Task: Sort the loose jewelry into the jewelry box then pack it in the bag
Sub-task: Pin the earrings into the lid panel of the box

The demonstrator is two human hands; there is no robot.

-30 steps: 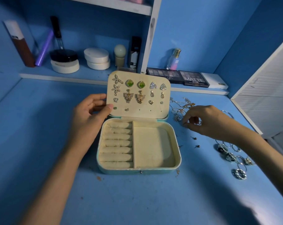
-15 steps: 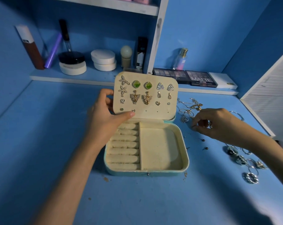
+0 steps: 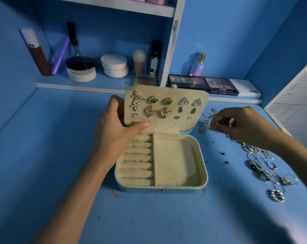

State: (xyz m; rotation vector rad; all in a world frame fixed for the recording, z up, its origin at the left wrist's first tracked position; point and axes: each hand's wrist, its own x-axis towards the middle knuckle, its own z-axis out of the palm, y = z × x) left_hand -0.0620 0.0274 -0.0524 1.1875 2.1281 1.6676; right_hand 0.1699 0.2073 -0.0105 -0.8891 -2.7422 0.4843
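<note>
A pale teal jewelry box [image 3: 203, 178] lies open mid-table, with cream ring rolls on its left and a bare compartment on its right. Its raised earring panel [image 3: 184, 124] carries several pinned earrings. My left hand [image 3: 117, 127] grips the panel's left edge, thumb on the front and fingers behind. My right hand [image 3: 240, 125] hovers over tangled chains [image 3: 206, 118] right of the box, fingertips pinched on a small silver piece. Loose rings [image 3: 265, 173] and small studs [image 3: 223, 153] lie scattered at the right.
A low shelf at the back holds cosmetic jars [image 3: 114, 65], tubes, a perfume bottle [image 3: 198, 65] and eyeshadow palettes [image 3: 219, 86]. A white slatted panel [image 3: 297, 110] stands at the right edge. A white upright post [image 3: 170, 41] rises just behind the box.
My left thumb has slid across the panel's lower left corner and now clamps it. My right hand has stayed over the chains, fingers closing on a small piece.
</note>
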